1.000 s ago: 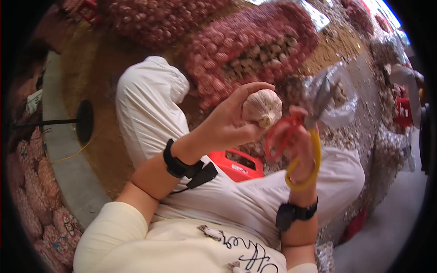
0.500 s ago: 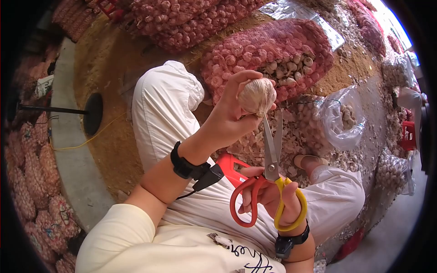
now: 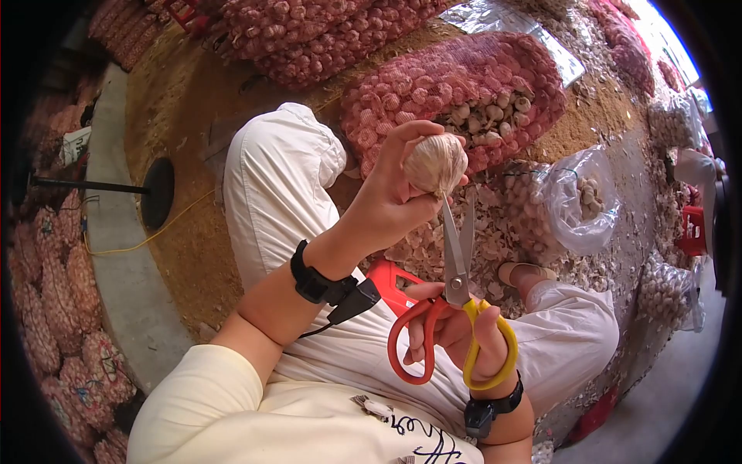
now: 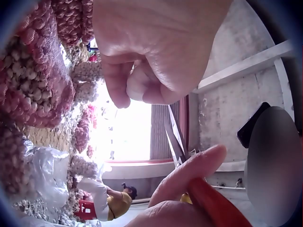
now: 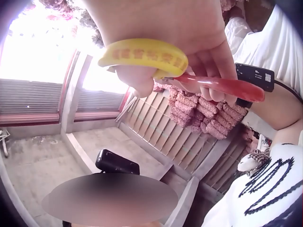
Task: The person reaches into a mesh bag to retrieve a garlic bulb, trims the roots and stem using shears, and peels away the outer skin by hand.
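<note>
My left hand [image 3: 390, 182] grips a pale garlic bulb [image 3: 435, 164] between thumb and fingers, its stubby end turned down toward me. In the left wrist view, only part of the bulb [image 4: 137, 85] shows past the fingers. Below it my right hand [image 3: 454, 332] holds scissors [image 3: 457, 288] with one red and one yellow handle, thumb through the yellow loop. The blades stand slightly apart and point up, one tip right at the bulb's stubby end. In the right wrist view, the yellow handle [image 5: 147, 54] wraps the thumb and the blades are hidden.
A torn red mesh sack [image 3: 394, 93] of garlic lies ahead, with more sacks behind. At right stands a clear plastic bag [image 3: 568, 224] with bulbs inside. A red plastic object [image 3: 389, 280] sits between my legs. Loose skins [image 3: 421, 251] litter the floor. Another person [image 4: 116, 201] is farther off.
The scissors, raised and tilted to the right a second ago, have come down and now point up at the bulb. Over the last half second they have shifted slightly left.
</note>
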### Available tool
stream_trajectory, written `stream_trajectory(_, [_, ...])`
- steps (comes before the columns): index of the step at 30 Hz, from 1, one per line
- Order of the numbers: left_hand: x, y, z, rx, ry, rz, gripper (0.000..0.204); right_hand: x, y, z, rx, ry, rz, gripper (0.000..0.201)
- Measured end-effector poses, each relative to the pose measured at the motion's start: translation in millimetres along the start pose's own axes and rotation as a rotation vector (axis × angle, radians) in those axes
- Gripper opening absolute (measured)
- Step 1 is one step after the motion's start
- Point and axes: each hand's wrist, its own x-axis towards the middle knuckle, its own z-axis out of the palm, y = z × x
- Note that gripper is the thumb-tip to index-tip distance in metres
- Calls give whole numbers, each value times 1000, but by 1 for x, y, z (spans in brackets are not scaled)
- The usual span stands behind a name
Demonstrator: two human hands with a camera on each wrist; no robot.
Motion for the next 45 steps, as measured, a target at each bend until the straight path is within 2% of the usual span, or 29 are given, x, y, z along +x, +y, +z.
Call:
stream_trajectory(4, [0,-3,-1,39,-2,0,73,0,-1,-3,7,-1,2,104])
stream_trajectory(7, [-1,-4,0,50,-1,3,74,0,-1,-7,29,-105,29,98])
stream_trajectory(9, [-2,-4,-1,61,-2,-11,74,1,-1,0,2,20,-9,104])
stream_trajectory(16, [-2,-8,0,72,-8,-36,74,0,1,-4,4,49,-34,101])
stream_trajectory(18, [-2,-13,-3,81,-40,-29,73,-2,-3,-9,11,-60,-34,94])
stream_trajectory(19, [-3,-12,-1,80,-40,-28,73,-3,-4,-11,10,-59,-33,94])
stream_trajectory(21, [-6,-9,3,10,-15,-143,71,-8,-5,-13,-2,63,-185,93])
stream_trajectory(22, [-7,-8,4,8,-14,-144,71,-7,-8,-16,97,43,-233,85])
stream_trajectory(23, [-7,-7,6,-65,-22,-180,70,-6,-10,-19,96,45,-232,85])
stream_trajectory(25, [-7,-9,7,-141,-34,-218,69,-2,-10,-27,-98,201,-294,73])
stream_trajectory(26, [-7,-12,7,-77,-41,-192,69,4,-6,-31,-188,307,-375,65])
stream_trajectory(27, [-7,-15,9,-14,-51,-167,70,11,-2,-34,-190,315,-375,65])
stream_trajectory(29, [-12,-17,16,42,-93,-162,71,21,1,-40,-111,465,-514,64])
stream_trajectory(30, [-15,-19,22,104,-128,-153,72,19,-2,-45,-12,378,-473,60])
stream_trajectory(31, [-19,-24,28,87,-138,-161,72,16,-5,-44,-15,399,-472,60])
stream_trajectory(33, [-25,-36,37,152,-178,-95,73,12,-10,-40,118,279,-430,56])
stream_trajectory(34, [-23,-37,41,325,-193,29,72,15,-8,-39,129,336,-511,51])
stream_trajectory(35, [-20,-34,40,316,-197,23,72,15,-7,-42,129,348,-511,51])
stream_trajectory(37, [-15,-19,27,655,-310,65,67,16,-4,-46,64,400,-529,47])
stream_trajectory(38, [-13,-18,19,617,-312,30,59,15,-6,-49,-35,443,-506,50])
stream_trajectory(39, [-14,-14,18,617,-313,27,59,15,-6,-49,-32,444,-505,50])
stream_trajectory(41, [-16,-2,21,457,-275,-435,56,14,-6,-46,-89,432,-467,52])
stream_trajectory(42, [-18,-14,19,440,-288,-311,55,14,-5,-47,-129,432,-445,51])
stream_trajectory(45, [-15,-9,18,486,-338,-393,48,7,-12,-46,-198,425,-386,50])
